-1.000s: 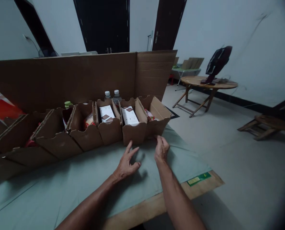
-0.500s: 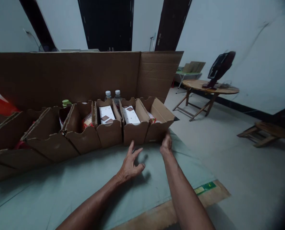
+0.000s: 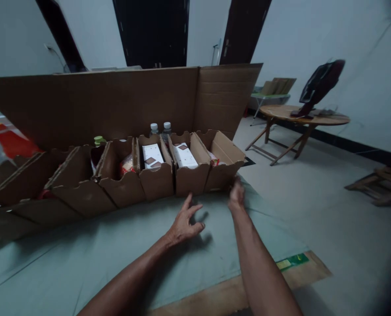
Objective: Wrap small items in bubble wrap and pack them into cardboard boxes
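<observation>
A row of open cardboard bins point(image 3: 157, 181) stands on a table with a pale green cover. My left hand point(image 3: 186, 223), fingers spread and holding nothing, hovers over the cover in front of the bins. At the lower front corner of the rightmost bin point(image 3: 224, 172) is my right hand point(image 3: 237, 195); its fingers are blurred, and I cannot tell whether they touch the cardboard. That bin holds a red and pale packet point(image 3: 213, 159). A white carton point(image 3: 185, 156) sits in the bin beside it, with another white carton point(image 3: 152, 156) one bin further left.
Behind the bins rises a tall cardboard panel point(image 3: 123, 107). Two white-capped bottles point(image 3: 166, 127) and a green cap point(image 3: 99, 140) show there. The table's cover point(image 3: 123, 259) ends near a wooden edge point(image 3: 315, 265). To the right stand a round wooden table point(image 3: 281, 112) and a low stool point(image 3: 379, 182).
The whole scene has shifted rightward in my view. My left hand stays spread before the bins, and my right hand stays by the rightmost bin's corner. No bin has clearly moved.
</observation>
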The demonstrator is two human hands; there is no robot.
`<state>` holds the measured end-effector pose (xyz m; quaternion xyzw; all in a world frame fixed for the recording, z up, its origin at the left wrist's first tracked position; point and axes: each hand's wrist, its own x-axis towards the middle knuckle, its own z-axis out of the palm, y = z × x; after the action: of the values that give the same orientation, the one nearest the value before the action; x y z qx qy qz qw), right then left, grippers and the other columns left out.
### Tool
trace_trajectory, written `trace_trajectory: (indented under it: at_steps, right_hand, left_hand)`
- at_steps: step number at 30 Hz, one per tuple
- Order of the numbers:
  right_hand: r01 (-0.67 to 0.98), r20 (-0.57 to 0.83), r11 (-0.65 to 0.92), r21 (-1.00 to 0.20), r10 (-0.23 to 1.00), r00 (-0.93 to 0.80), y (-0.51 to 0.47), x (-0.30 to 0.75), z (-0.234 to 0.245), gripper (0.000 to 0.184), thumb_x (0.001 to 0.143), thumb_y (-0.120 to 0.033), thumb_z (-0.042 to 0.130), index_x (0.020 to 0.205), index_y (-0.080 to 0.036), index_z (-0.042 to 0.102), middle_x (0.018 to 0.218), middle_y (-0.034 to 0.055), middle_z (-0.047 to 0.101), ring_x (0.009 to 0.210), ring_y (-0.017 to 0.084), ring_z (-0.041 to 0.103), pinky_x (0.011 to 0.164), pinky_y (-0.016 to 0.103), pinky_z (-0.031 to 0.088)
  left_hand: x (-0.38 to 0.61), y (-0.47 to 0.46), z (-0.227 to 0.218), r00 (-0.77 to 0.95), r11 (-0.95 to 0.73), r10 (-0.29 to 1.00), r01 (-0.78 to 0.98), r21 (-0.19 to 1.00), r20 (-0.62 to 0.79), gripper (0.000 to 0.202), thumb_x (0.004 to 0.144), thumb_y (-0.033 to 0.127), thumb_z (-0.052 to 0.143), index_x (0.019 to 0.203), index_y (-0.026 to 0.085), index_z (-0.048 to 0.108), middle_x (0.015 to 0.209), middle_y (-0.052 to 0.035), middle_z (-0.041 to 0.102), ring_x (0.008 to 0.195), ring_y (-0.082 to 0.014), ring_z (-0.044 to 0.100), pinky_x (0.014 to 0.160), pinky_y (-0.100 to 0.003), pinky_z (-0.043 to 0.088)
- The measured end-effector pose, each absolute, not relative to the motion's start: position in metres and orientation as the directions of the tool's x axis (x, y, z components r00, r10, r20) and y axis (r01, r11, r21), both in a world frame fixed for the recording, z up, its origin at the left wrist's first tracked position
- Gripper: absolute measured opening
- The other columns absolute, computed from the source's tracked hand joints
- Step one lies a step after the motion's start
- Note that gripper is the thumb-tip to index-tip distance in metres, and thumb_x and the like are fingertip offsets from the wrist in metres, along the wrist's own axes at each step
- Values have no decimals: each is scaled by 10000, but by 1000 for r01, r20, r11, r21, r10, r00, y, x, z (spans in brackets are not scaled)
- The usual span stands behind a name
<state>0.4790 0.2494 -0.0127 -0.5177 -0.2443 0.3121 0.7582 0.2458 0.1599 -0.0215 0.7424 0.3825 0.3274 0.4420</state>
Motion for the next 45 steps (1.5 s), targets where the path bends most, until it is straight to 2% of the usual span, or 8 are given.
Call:
trace_trajectory:
  at_steps: [3,6,10,16,26,32,40,45]
  right_hand:
    - [-187,48,275,-943,667,743,219,476,22,342,804,-469,589,972,-182,668,1186,104,694,1232,286,564,984,432,454]
    - [-222,118,315,-923,780,615,170,473,63,420,745,-502,618,1018,-189,682,1132,120,701,1099,288,655,906,435,504]
    - [-320,255,455,-831,823,508,114,479,87,443,863,-555,488,1141,-268,681,1319,130,623,1222,282,607,970,471,504]
    - [-415,-288,21,-910,687,667,101,521,34,101,733,-377,588,776,-286,596,1231,160,613,1201,314,596,980,571,497]
    - [-259,-172,-2,-966,752,636,106,501,32,179,627,-370,686,768,-262,674,1059,100,680,1066,266,650,745,388,571]
    - [-3,97,103,-995,940,327,118,408,82,383,654,-478,796,905,-198,724,959,110,757,896,248,706,654,313,533]
    - [422,271,321,-848,946,-177,194,290,124,610,843,-329,594,1438,-230,502,790,-30,702,579,134,616,615,276,500]
    - [768,315,334,-546,931,-182,229,266,128,263,728,-161,565,902,-230,750,691,10,709,647,196,628,637,279,420]
  left_hand:
    - [219,140,-14,546,-380,825,343,859,147,659,703,286,709,1347,172,632,1650,-172,264,1489,-391,322,1194,-576,293]
    - [176,105,-9,600,-422,791,388,820,123,596,717,252,671,1312,215,663,1519,-149,507,1443,-361,411,1178,-584,317]
    - [116,57,-8,599,-368,797,381,848,77,519,766,284,646,1282,238,680,1422,-115,614,1451,-351,398,1150,-574,357]
    - [71,19,-8,500,-239,863,284,928,69,490,791,336,644,1270,243,690,1340,-122,667,1380,-343,487,1141,-537,373]
    - [46,46,12,261,-89,965,300,950,8,406,796,396,643,1150,221,742,1157,-95,738,1053,-276,677,967,-424,530]
    - [40,67,-7,-14,-11,1000,176,984,14,337,787,378,654,1030,169,757,1056,-148,776,1009,-292,719,931,-451,563]
    - [47,69,-14,67,-189,982,333,924,176,269,806,313,601,981,185,761,989,-106,776,950,-256,727,866,-396,586]
    - [46,74,-15,35,-169,985,302,938,166,259,816,297,593,987,188,754,993,-93,782,960,-253,731,851,-378,593]
